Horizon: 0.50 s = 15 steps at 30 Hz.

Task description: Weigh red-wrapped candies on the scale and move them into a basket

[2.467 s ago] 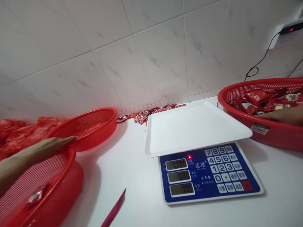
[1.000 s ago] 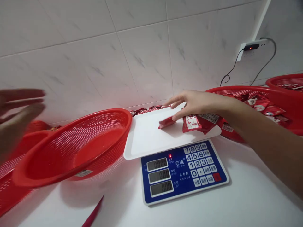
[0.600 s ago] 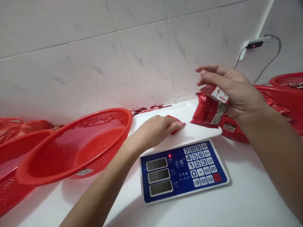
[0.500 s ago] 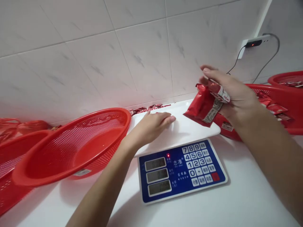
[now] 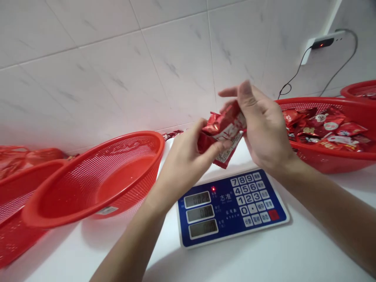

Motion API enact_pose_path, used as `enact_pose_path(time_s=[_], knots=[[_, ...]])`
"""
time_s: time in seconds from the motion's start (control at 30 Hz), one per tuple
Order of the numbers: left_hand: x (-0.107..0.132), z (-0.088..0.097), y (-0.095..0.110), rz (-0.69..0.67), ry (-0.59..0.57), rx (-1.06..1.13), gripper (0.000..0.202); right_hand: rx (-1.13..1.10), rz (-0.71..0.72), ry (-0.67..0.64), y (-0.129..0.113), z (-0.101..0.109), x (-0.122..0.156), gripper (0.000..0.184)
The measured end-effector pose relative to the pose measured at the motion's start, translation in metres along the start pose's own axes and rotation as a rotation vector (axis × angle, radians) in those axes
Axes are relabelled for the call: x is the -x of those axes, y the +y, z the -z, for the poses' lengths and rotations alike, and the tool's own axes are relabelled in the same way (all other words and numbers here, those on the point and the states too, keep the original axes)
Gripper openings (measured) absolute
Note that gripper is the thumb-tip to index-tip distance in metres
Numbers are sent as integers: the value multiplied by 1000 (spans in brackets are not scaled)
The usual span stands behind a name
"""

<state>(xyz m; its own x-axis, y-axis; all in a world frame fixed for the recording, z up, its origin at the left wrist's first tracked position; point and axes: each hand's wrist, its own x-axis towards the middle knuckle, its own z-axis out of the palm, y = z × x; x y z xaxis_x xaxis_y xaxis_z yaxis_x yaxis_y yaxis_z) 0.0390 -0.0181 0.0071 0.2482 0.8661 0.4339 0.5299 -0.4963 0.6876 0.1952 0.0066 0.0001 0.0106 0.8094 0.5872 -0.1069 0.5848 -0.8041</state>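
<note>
Behind the tabletop (image 5: 264,256), tiled wall (image 5: 176,58) was seen. Above the scale (image 5: 235,207), red packets (image 5: 226,127) were pinched by the left hand (image 5: 190,152) and cupped by the right hand (image 5: 261,125). Transfer between hands was judged underway; secure support was thought necessary before either release.

A wall of glossy white tiles with grey marbled streaks (image 5: 114,88) fills the upper frame, faintly pink at lower left. At upper right, a white plastic wall socket (image 5: 307,53) holds a black plug with a red light (image 5: 322,43), trailing a thin black cord (image 5: 298,72). A smooth white tabletop (image 5: 235,262) spans the bottom, softly shadowed.
</note>
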Motion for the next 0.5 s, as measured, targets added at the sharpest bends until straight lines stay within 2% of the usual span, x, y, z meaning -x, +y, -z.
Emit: enact_pose_path(time_s=[0.1,0.17,0.27,0.4,0.5], knots=[[-3,11,-3,-39,62,-49,20,-47,-15,-282,-3,9,-4,42],[-2,15,-3,-61,92,-86,16,-40,-19,-365,-2,13,-7,38],[-2,16,-1,-74,114,-155,8,-52,-22,-365,4,18,-12,35],[-4,19,-4,-89,105,-333,13,37,-89,-384,8,25,-18,33],[-5,26,-13,-169,210,-594,19,139,-211,-397,6,33,-20,46]])
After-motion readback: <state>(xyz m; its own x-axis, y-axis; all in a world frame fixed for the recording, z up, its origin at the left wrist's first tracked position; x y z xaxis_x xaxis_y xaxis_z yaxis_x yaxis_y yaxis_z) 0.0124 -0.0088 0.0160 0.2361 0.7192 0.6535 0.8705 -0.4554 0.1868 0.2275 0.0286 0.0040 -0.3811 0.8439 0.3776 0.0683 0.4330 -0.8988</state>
